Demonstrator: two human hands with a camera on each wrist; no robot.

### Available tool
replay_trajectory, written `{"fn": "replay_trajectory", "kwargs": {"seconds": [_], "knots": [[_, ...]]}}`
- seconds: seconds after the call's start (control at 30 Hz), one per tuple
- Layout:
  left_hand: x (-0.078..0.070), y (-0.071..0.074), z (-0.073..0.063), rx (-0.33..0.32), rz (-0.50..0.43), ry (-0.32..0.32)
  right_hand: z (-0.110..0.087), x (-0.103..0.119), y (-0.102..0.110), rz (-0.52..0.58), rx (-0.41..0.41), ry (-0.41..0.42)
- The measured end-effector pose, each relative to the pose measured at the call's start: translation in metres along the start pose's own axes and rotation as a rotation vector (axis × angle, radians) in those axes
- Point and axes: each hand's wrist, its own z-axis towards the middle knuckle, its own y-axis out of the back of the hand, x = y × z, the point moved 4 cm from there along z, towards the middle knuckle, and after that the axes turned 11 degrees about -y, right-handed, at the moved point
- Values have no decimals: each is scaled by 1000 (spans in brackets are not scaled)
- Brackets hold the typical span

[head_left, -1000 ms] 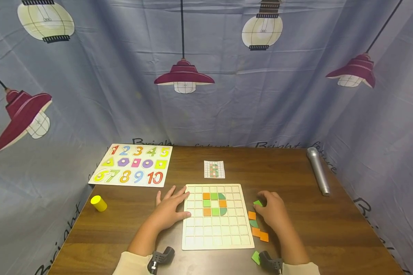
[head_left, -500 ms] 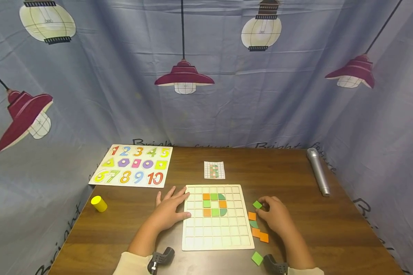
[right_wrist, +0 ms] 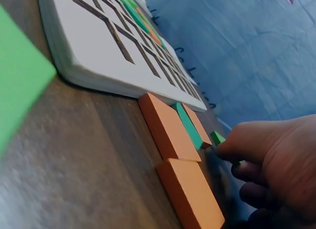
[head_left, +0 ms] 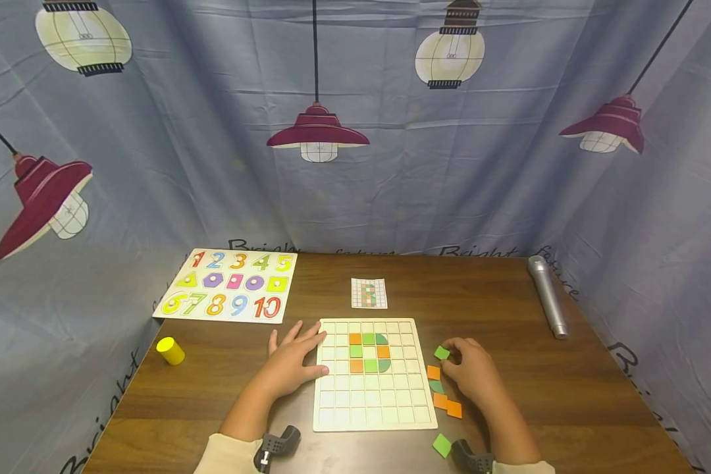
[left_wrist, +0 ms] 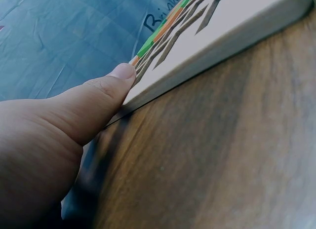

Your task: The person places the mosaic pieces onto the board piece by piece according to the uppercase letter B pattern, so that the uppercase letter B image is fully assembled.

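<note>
A pale wooden grid board point(head_left: 343, 399) lies on the table, with orange, light green and dark green tiles point(head_left: 368, 338) set in its upper middle. My left hand point(head_left: 290, 365) is spread at the board's left side; its thumb point(left_wrist: 111, 83) rests on the edge. To the right of the board, my right hand point(head_left: 473, 368) pinches a light green square tile point(head_left: 442, 353) between thumb and forefinger, low over the table. In the right wrist view the fingers mostly hide this tile point(right_wrist: 217, 137). Orange tiles point(head_left: 440, 401) and a dark green rounded tile point(head_left: 436, 387) lie just nearer.
Another green tile point(head_left: 442, 446) lies near the right wrist camera. A small pattern card point(head_left: 369, 293) sits behind the board. At back left is a number puzzle point(head_left: 228, 284), with a yellow cylinder point(head_left: 170, 351) in front. A grey microphone-shaped object point(head_left: 548, 297) lies far right.
My right hand has drawn slightly nearer and to the right, so more of the green tile at its fingertips shows. The left hand stays in place on the board.
</note>
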Motion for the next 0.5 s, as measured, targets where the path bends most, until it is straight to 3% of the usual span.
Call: {"fn": "replay_trajectory", "kwargs": {"seconds": [0.5], "knots": [[-1,0,0,-7,-11,0,-25,51,-5,106,46,121]]}}
